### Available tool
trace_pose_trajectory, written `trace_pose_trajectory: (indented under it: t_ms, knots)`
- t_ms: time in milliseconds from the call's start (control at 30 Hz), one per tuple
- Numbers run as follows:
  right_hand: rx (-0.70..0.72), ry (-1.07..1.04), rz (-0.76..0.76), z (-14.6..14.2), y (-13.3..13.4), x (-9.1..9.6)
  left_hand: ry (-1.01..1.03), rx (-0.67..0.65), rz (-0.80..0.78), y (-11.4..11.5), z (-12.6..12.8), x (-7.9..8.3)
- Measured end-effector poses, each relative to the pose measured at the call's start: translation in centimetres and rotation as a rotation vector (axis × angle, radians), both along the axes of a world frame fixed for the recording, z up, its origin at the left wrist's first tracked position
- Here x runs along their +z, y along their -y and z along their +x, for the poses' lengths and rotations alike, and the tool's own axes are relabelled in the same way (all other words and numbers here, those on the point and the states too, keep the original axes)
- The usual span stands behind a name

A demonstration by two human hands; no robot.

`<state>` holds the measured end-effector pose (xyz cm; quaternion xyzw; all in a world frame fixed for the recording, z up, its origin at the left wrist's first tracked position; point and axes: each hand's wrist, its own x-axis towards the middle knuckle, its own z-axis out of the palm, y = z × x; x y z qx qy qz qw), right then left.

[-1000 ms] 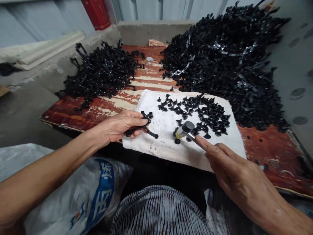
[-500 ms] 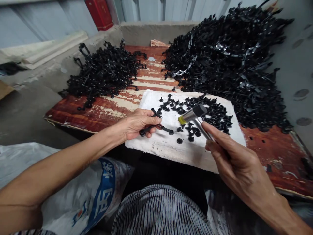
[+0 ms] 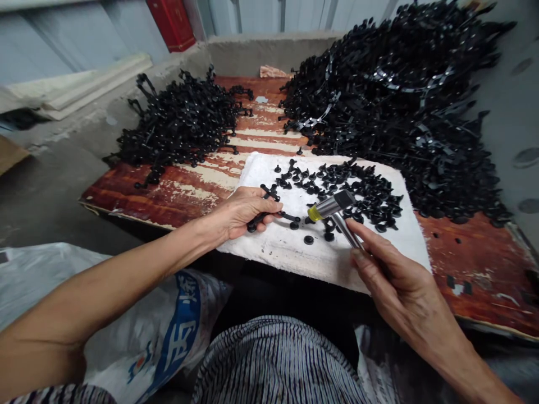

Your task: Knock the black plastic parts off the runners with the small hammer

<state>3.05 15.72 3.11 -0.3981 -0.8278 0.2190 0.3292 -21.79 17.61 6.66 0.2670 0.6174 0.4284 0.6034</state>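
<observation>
My left hand (image 3: 248,212) is closed around a black jointed linkage (image 3: 288,217) with round ends, which sticks out on both sides of the thumb. My right hand (image 3: 398,269) grips the shaft of a small metal mallet (image 3: 330,206) with a yellow face on one end and a dark face on the other. The mallet head hangs just to the right of the linkage, apart from it. Both hands are over a white cloth pad (image 3: 278,252). Many small black round-headed studs (image 3: 370,193) lie scattered on the pad.
A tall heap of black linkage parts (image 3: 391,101) fills the right of the worn red wooden table (image 3: 202,193). A smaller black pile (image 3: 181,120) sits at the left. White sacks (image 3: 138,320) stand below the table edge. A low concrete wall (image 3: 273,53) runs behind.
The linkage in my left hand has turned slightly, its free end now nearer the mallet. The mallet head has dipped a little with my right hand still gripping it.
</observation>
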Motion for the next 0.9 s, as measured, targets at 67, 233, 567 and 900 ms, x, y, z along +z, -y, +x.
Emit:
trace_pose_trajectory:
  t_ms: [67,233,567,900]
  knots:
    - [-0.001,-0.004,0.001,0.0,0.0,-0.1,-0.004,0.011,-0.004,0.0,0.1,0.0]
    - [-0.001,-0.009,0.003,0.1,0.0,-0.3,0.015,0.009,-0.013,-0.1,0.1,-0.1]
    - [-0.006,-0.008,-0.021,0.1,0.0,-0.4,-0.005,0.025,-0.01,-0.1,0.2,-0.2]
    - [0.053,0.013,0.083,-0.4,0.3,0.6,-0.099,-0.001,0.067,0.4,0.3,-0.6]
